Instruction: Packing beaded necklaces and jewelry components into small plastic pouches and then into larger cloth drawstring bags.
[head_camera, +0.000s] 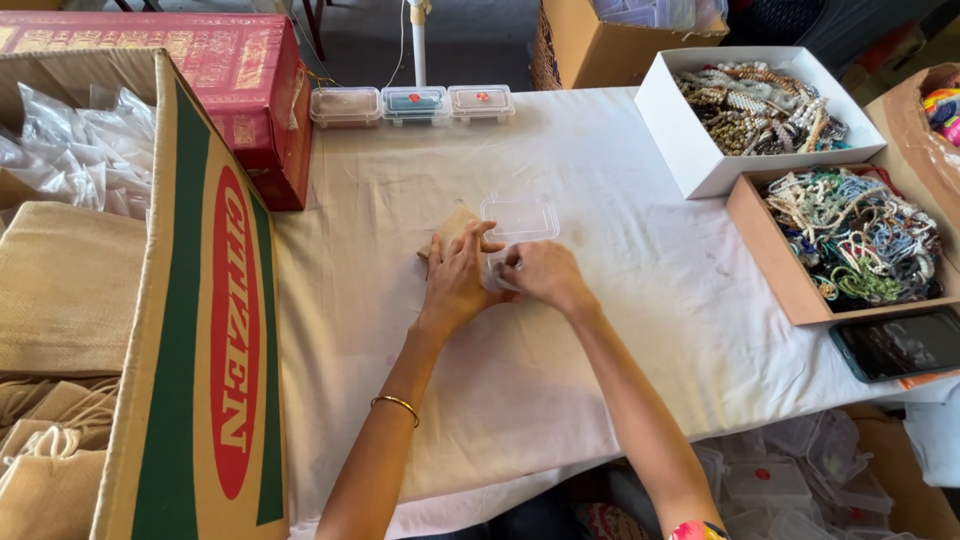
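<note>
A white cloth (620, 330) covers the table. In the middle, the left hand (458, 280) lies flat, fingers spread a little, pressing on a small tan pouch (450, 228). The right hand (538, 272) is curled beside it, fingers bent at the edge of a clear plastic box (518, 220); whether it grips the box, I cannot tell. The two hands touch each other. Far on the right stand two open boxes of beads (800, 170), and three small closed containers (412, 104) sit at the far edge.
</note>
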